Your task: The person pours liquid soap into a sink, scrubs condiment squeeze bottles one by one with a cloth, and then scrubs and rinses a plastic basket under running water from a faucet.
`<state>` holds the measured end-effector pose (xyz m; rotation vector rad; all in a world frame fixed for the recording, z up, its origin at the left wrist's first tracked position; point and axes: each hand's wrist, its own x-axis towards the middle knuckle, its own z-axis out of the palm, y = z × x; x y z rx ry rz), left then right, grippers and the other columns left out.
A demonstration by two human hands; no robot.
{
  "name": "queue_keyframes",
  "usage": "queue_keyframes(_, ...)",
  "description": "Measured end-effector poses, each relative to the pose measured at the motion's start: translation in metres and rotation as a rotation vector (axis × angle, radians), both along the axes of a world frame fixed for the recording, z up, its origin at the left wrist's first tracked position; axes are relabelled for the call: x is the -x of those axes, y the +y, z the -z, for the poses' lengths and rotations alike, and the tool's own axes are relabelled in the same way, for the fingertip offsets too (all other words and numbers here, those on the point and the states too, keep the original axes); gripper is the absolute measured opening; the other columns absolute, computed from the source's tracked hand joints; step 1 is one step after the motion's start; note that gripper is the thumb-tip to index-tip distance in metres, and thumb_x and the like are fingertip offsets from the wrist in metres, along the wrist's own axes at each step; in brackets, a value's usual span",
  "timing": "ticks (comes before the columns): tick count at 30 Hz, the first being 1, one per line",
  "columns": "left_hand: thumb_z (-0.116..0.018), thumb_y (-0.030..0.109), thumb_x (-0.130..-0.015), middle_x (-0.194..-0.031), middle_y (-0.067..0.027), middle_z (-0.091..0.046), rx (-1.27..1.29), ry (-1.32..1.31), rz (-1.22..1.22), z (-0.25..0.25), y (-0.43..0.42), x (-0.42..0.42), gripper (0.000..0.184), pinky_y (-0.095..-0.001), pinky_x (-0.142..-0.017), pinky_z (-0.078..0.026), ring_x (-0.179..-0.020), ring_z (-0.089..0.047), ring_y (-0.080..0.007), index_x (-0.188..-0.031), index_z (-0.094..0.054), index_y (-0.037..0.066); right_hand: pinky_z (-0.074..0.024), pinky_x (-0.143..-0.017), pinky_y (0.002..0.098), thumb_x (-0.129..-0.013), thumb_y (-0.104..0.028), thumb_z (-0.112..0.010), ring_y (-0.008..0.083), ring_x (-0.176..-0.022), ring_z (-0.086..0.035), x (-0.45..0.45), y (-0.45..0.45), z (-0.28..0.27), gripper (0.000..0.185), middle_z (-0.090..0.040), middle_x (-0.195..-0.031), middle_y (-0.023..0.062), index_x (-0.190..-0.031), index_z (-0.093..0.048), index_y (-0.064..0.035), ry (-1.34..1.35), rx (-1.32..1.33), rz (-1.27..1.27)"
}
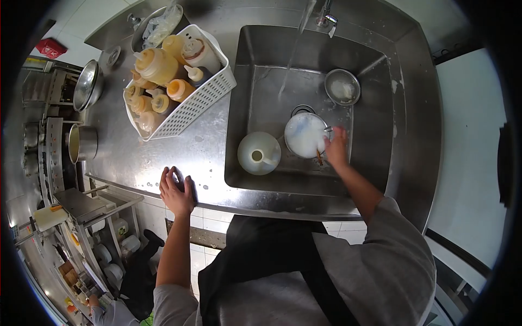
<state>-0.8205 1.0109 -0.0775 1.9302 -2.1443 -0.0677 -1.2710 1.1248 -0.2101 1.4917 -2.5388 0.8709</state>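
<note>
My right hand (337, 148) is over the right rim of a round bowl (305, 136) of white, foamy water in the sink. Its fingers are curled, and what they hold is hard to make out. A small shiny metal end (328, 129) shows at the fingertips, and a thin brown piece (319, 158) sticks out at the bowl's lower edge. My left hand (177, 191) lies on the counter's front edge with fingers spread, holding nothing. Left of the bowl stands a translucent round container (259, 154) with a narrow neck.
Water (286, 73) runs from the tap (326, 20) into the steel sink (375, 119). A small metal bowl (342, 87) sits at its back right. On the counter stands a white perforated basket (187, 113) of sauce bottles. Metal bowls (87, 87) and a pot (82, 144) are farther left.
</note>
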Motion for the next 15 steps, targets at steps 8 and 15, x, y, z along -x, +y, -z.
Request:
queue_keyframes(8,-0.060,0.034,-0.079,-0.130,-0.0068,-0.044,0.032,0.053,0.007,-0.002,0.002,-0.003,0.046,-0.0429,-0.097,-0.030,-0.119,-0.039,-0.0290,-0.119,-0.049,0.015,-0.0437,-0.073,0.0425,-0.082,-0.030,-0.061,0.0374,-0.087,-0.055,-0.157,-0.041,-0.053,0.035,-0.055,-0.094,0.0211,-0.095,-0.048,-0.0006,-0.588,-0.298,-0.732)
queue_keyframes(15,-0.061,0.032,-0.079,-0.130,-0.0060,-0.043,0.012,0.055,0.009,-0.005,0.001,-0.008,0.046,-0.0432,-0.097,-0.030,-0.121,-0.038,-0.0276,-0.120,-0.049,0.015,-0.0409,-0.056,0.0374,-0.088,-0.024,-0.055,0.0314,-0.063,-0.055,-0.116,-0.072,-0.177,0.023,-0.055,-0.071,0.0202,-0.086,-0.048,-0.0026,-0.635,-0.205,-0.457)
